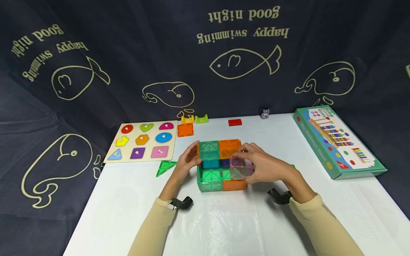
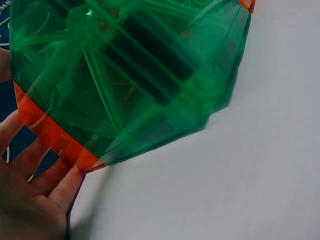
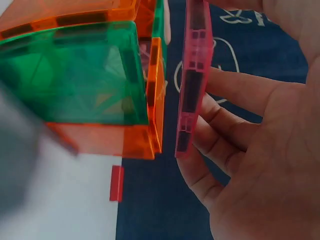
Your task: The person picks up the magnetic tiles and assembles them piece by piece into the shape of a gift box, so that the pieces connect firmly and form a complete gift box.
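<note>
A box built of translucent magnetic tiles (image 1: 209, 149) in green, teal and orange stands on the white table. Its top has a gap through which blue and purple show. My left hand (image 1: 185, 161) rests against the box's left side, fingers extended; in the left wrist view its fingertips touch an orange tile (image 2: 55, 135). In my right hand (image 1: 267, 165) a pink square magnetic tile (image 1: 238, 169) is pinched by the edges over the box's right part. The right wrist view shows this pink tile edge-on, a narrow gap from the box's orange edge.
Behind the left hand lies a wooden shape puzzle board (image 1: 150, 142), with a green triangle tile (image 1: 165, 167) in front. At the back are an orange tile (image 1: 185, 130), yellow and green pieces, a red block (image 1: 235, 122) and a small figurine (image 1: 264, 113). A game box (image 1: 339, 142) lies right.
</note>
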Tool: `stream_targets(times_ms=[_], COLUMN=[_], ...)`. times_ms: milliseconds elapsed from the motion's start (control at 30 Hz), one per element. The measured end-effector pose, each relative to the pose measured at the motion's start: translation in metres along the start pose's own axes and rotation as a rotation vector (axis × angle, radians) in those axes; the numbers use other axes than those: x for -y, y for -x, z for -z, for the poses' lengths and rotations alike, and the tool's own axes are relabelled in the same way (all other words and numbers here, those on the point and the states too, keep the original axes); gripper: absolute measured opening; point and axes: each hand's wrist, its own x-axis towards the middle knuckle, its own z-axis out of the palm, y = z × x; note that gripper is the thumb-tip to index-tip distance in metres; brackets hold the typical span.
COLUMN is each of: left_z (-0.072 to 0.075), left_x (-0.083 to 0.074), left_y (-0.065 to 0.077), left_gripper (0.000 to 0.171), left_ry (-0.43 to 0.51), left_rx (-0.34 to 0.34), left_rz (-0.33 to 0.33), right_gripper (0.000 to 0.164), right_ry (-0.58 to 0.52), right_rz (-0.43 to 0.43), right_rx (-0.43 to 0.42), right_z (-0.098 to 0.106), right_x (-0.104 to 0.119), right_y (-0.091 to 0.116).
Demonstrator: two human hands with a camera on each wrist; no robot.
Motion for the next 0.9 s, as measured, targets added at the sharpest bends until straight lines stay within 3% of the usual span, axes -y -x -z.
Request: stream_targets(times_ms=[133,433,667,900], left_z=[0.001,0.007,0.001,-0.001], left_x=[0.002,0.029,0.001,-0.003], left_y=[-0.001,-0.004,0.000,0.000], left_gripper=[0.063,0.063,0.063,0.063], left_ry=[-0.004,0.020,0.000,-0.014], left_rx=[0.001,-0.034,-0.002,0.002], left_rz=[0.009,0.003,0.009,0.007], right_gripper=[0.069,0.069,0.067,0.066], right_ry=[0.004,0.022,0.025,0.048], right_rz=[0.005,-0.004,-0.011,0.011], right_rx=[0.055,0.107,0.104,0.089], right_z=[-0.002,-0.011,-0.013,-0.014], right_x=[0.004,0.005,0.005,0.006], right_y=[-0.009,-0.021,-0.021,-0.020])
